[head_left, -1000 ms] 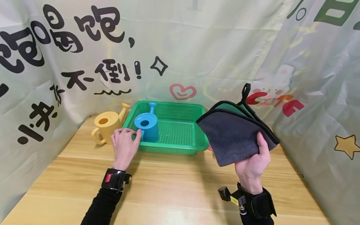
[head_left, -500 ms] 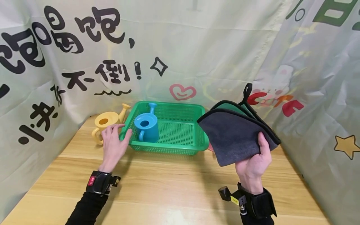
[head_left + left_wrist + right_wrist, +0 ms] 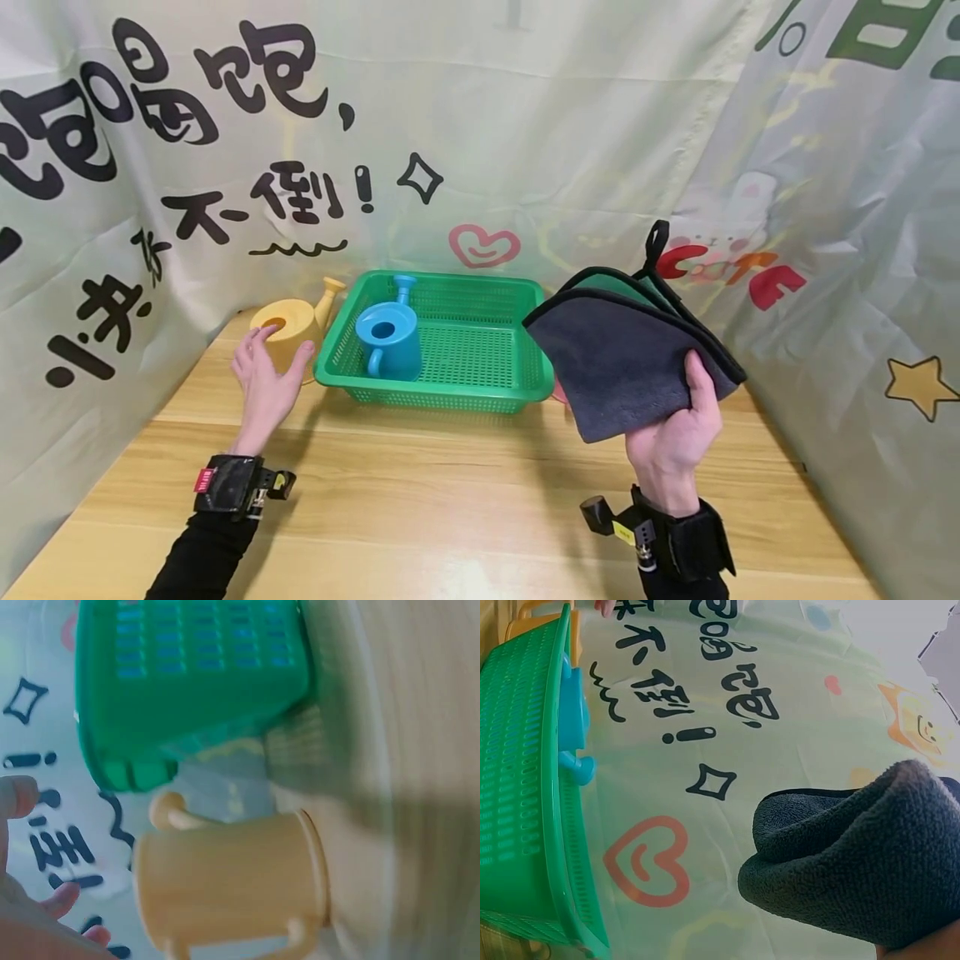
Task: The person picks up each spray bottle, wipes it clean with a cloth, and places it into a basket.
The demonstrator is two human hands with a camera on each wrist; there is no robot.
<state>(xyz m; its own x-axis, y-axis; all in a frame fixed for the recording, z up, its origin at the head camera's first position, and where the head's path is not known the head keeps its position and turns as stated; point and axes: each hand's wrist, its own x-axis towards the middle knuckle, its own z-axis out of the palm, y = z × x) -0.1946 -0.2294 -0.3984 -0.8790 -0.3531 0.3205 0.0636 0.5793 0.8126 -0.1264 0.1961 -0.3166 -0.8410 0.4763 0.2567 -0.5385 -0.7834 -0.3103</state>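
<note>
My left hand [image 3: 266, 387], fingers spread and holding nothing, is at the yellow watering can [image 3: 294, 340], overlapping its handle side in the head view. In the left wrist view that watering can stands upright on the table, with a gap between it and the fingers [image 3: 64, 900]. My right hand [image 3: 675, 442] grips a folded towel [image 3: 622, 362], dark grey outside and green inside, with black edging and a hanging loop. The towel is held up off the table, thumb on its near face. A blue watering can [image 3: 401, 346] stands inside the left end of a green plastic basket [image 3: 435, 393].
The basket sits at the back of the wooden table [image 3: 427, 500], close to the printed curtain [image 3: 600, 150] that encloses the sides and back. Part of a small reddish thing [image 3: 560, 392] peeks out at the basket's right end.
My left hand has let go of the blue watering can's handle and moved left, fingers spreading, to the yellow watering can. My right hand stays put with the towel.
</note>
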